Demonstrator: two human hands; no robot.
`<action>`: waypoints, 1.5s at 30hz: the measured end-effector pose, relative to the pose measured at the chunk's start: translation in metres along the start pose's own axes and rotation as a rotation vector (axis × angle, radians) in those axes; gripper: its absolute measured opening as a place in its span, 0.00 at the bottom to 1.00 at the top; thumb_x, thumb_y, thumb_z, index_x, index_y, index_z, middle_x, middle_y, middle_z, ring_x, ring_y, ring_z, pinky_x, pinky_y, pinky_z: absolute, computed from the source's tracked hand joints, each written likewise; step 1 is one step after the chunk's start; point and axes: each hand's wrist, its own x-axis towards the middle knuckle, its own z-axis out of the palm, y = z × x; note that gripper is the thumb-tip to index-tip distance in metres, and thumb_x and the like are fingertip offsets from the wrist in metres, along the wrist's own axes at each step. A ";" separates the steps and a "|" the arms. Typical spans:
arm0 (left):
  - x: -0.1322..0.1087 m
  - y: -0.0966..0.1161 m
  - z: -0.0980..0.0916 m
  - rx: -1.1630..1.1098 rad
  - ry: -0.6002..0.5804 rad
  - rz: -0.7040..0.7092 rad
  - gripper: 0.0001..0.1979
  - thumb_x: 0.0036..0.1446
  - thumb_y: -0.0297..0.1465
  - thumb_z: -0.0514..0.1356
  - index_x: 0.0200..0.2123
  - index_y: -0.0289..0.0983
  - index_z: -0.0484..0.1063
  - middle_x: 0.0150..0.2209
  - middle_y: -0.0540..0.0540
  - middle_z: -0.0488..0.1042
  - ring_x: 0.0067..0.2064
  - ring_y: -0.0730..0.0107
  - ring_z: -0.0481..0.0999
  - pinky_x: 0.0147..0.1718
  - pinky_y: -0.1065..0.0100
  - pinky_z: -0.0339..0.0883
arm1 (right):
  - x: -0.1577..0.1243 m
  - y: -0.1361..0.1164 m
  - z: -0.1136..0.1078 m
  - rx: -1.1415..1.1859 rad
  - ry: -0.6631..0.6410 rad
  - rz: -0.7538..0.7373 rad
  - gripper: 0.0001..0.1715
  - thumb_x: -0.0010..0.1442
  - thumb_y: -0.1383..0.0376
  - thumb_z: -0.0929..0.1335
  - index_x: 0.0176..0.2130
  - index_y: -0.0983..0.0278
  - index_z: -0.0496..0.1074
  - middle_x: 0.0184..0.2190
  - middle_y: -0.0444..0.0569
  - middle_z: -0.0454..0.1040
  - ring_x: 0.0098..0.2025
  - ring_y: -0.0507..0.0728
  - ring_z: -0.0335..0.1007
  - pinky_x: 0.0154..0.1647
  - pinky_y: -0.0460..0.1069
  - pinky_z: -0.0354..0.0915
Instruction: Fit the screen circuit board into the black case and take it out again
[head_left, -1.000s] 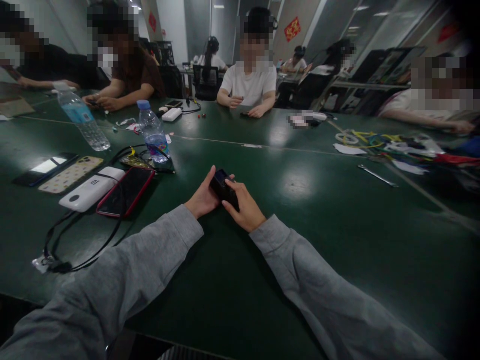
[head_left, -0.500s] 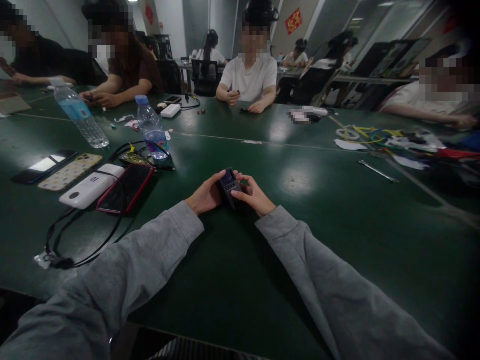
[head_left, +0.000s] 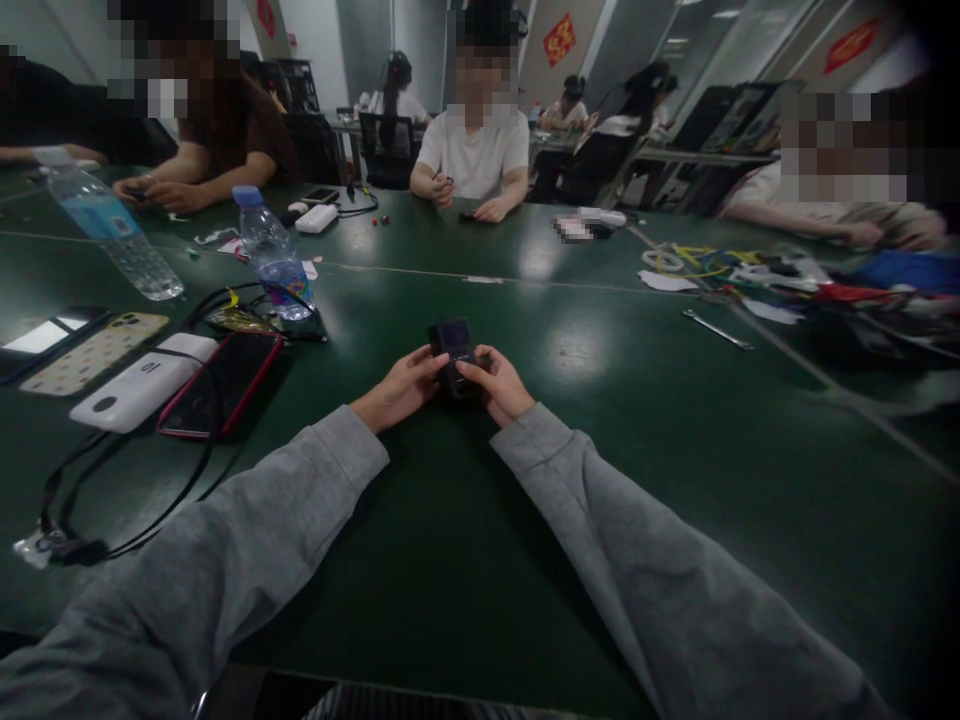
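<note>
A small black device (head_left: 453, 344) with a dim screen stands upright on the green table (head_left: 615, 420), screen end away from me. My left hand (head_left: 397, 388) grips its left side with curled fingers. My right hand (head_left: 498, 382) closes on its right side, the thumb across the front. Both grey sleeves reach in from the bottom of the view.
Left of me lie a red-cased phone (head_left: 219, 382), a white power bank (head_left: 141, 380), a patterned phone case (head_left: 91, 354), a black cable (head_left: 127, 500) and two water bottles (head_left: 271, 256). A wrench (head_left: 717, 328) and coloured parts (head_left: 757, 272) lie at right. Other people sit around the far edge.
The device has been turned from lying tilted between my hands to standing upright with its screen facing me. The view has shifted slightly left.
</note>
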 end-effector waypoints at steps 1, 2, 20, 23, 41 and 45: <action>0.000 -0.002 0.001 0.025 0.014 0.037 0.17 0.52 0.24 0.67 0.46 0.38 0.75 0.47 0.46 0.77 0.49 0.68 0.75 0.56 0.64 0.60 | 0.000 -0.001 0.000 0.027 0.023 0.006 0.34 0.35 0.58 0.81 0.33 0.58 0.60 0.30 0.38 0.72 0.30 0.52 0.71 0.31 0.48 0.68; 0.000 -0.004 0.002 0.049 0.029 0.075 0.19 0.50 0.22 0.67 0.46 0.38 0.75 0.47 0.46 0.77 0.50 0.68 0.74 0.57 0.63 0.60 | 0.001 -0.001 -0.001 0.050 0.038 0.009 0.34 0.35 0.58 0.81 0.34 0.58 0.60 0.30 0.38 0.73 0.30 0.52 0.71 0.31 0.48 0.68; 0.001 -0.010 0.003 0.152 0.125 0.194 0.25 0.42 0.23 0.71 0.47 0.36 0.75 0.46 0.43 0.77 0.52 0.62 0.72 0.60 0.56 0.57 | -0.001 -0.002 -0.004 0.015 0.014 -0.006 0.33 0.33 0.57 0.82 0.32 0.59 0.62 0.30 0.39 0.73 0.32 0.52 0.71 0.36 0.50 0.67; 0.001 -0.010 0.003 0.139 0.123 0.182 0.26 0.42 0.25 0.72 0.47 0.37 0.75 0.46 0.44 0.77 0.51 0.63 0.73 0.58 0.57 0.58 | 0.000 -0.002 -0.004 0.026 0.019 0.004 0.34 0.33 0.57 0.82 0.33 0.59 0.62 0.31 0.40 0.74 0.32 0.53 0.72 0.36 0.50 0.68; -0.004 0.013 0.002 -0.295 -0.042 -0.177 0.36 0.61 0.53 0.51 0.58 0.28 0.69 0.48 0.33 0.78 0.52 0.54 0.76 0.58 0.55 0.59 | -0.001 0.011 0.004 -0.408 -0.260 -0.210 0.28 0.50 0.49 0.74 0.44 0.58 0.66 0.45 0.48 0.72 0.49 0.59 0.71 0.56 0.60 0.65; -0.005 0.015 0.004 -0.322 -0.012 -0.141 0.34 0.62 0.50 0.52 0.59 0.29 0.67 0.50 0.34 0.77 0.52 0.54 0.76 0.59 0.54 0.59 | -0.003 0.017 0.006 -0.539 -0.200 -0.302 0.32 0.55 0.44 0.70 0.50 0.60 0.65 0.49 0.53 0.71 0.53 0.62 0.69 0.60 0.62 0.62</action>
